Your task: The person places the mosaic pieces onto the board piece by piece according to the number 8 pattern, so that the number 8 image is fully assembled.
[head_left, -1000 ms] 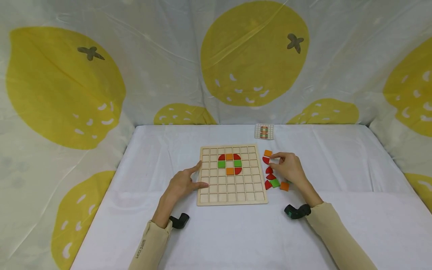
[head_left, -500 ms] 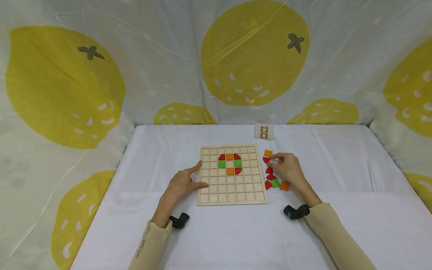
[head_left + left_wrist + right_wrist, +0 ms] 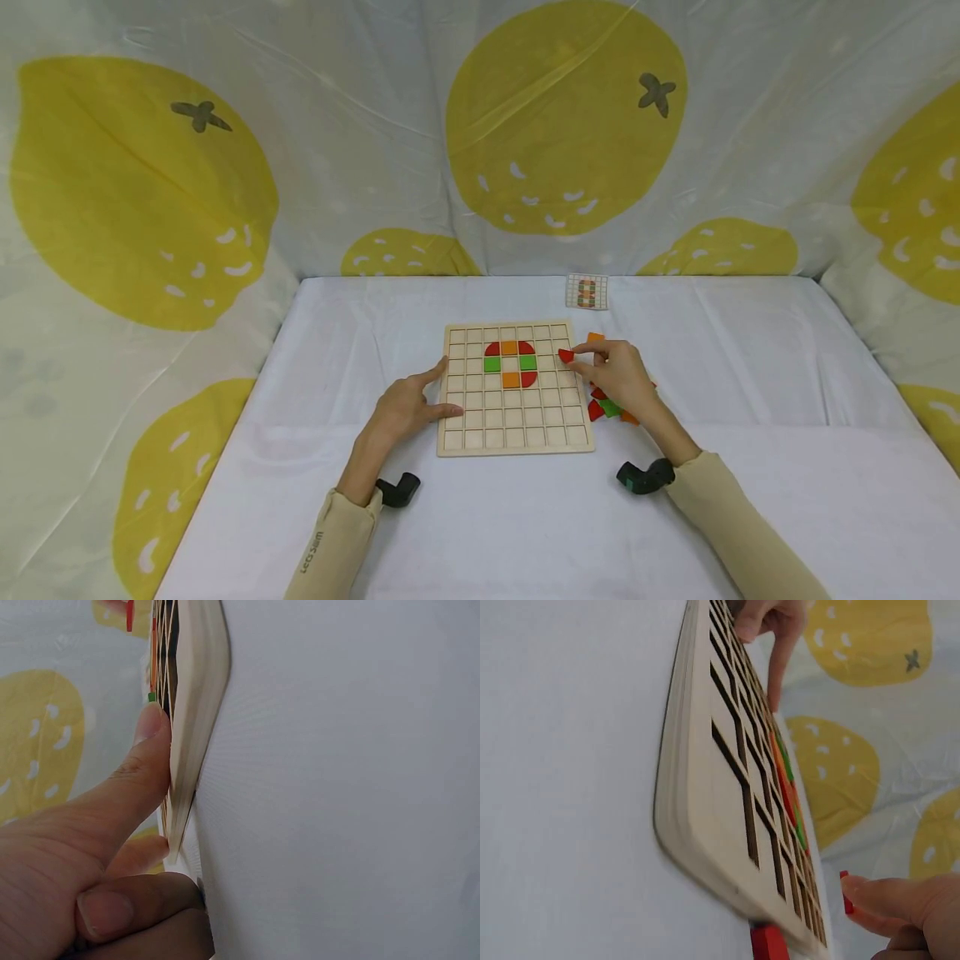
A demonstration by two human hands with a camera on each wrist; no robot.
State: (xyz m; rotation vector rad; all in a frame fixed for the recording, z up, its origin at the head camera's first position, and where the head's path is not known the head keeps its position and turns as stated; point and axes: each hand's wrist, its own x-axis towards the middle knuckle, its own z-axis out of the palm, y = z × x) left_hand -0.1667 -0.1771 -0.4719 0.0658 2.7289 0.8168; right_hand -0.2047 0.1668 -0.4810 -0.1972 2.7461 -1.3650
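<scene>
My right hand [image 3: 628, 375] is over the right side of the grid board [image 3: 552, 417], pinching a red piece [image 3: 566, 356] between thumb and index finger. The piece hangs just above the board's right-hand squares, apart from the wood. My other right fingers are folded in behind the pinch, and the forearm slants in from the near right of the board, its beige sleeve [image 3: 742, 525] ending at the wrist.

My left hand [image 3: 400, 412] is at the board's left edge, thumb and index finger spread apart. The thumb lies straight across the edge onto the top face; the index reaches farther up and touches the same edge. Beside the board's side I have another finger bent under the thumb. That forearm comes in from the board's near left.

Set in the board's upper middle are red rounded pieces [image 3: 528, 380], orange squares [image 3: 510, 348] and green squares [image 3: 528, 363]. Loose pieces [image 3: 610, 408] in red, green and orange lie just beyond the board's right edge, some hidden by my right hand. A small patterned card [image 3: 587, 293] lies past the board's far right corner.
</scene>
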